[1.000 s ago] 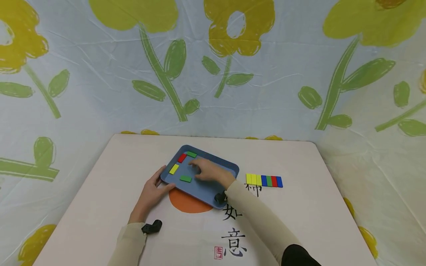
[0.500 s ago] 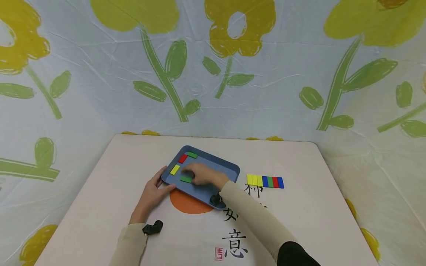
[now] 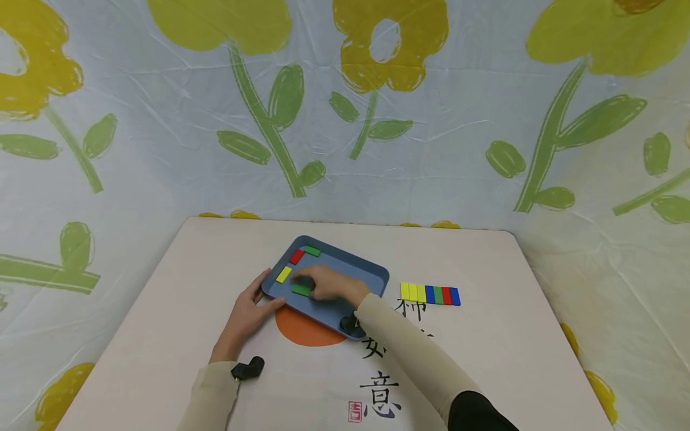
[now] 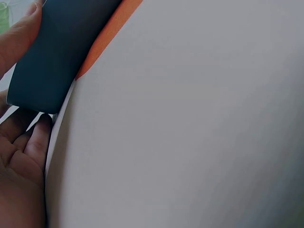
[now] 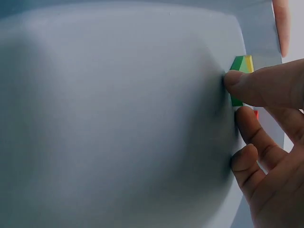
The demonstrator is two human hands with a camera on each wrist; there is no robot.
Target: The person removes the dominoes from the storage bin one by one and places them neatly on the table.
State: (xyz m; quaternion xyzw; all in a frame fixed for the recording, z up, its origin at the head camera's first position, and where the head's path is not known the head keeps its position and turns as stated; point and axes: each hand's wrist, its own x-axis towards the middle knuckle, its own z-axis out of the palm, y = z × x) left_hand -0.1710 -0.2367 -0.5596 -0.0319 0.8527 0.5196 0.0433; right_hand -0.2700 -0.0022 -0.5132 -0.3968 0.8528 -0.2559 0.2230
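My left hand (image 3: 248, 317) grips the left corner of a blue tray (image 3: 347, 254), thumb at the rim and fingers at its outer side. In the left wrist view the tray (image 4: 52, 52) shows as a dark wall beside the thumb. Inside the tray my right hand (image 3: 331, 284) reaches over a green tile (image 3: 300, 290), thumb and fingertips at its edges. The right wrist view has the thumb (image 5: 266, 85) overlapping this green tile (image 5: 236, 101). A yellow tile (image 3: 283, 275), a red tile (image 3: 296, 257) and another green tile (image 3: 312, 251) lie along the tray's left end.
To the right of the tray, several yellow, blue, green and red tiles (image 3: 429, 294) stand side by side in a row on the table. The pale tabletop (image 3: 302, 395) carries black characters (image 3: 380, 395) and an orange disc (image 3: 307, 335) partly under the tray. A flowered cloth (image 3: 453, 149) hangs behind.
My right hand has moved left and slightly nearer within the tray, over the green tile, and its fingers have drawn in. The left hand keeps its hold on the tray corner.
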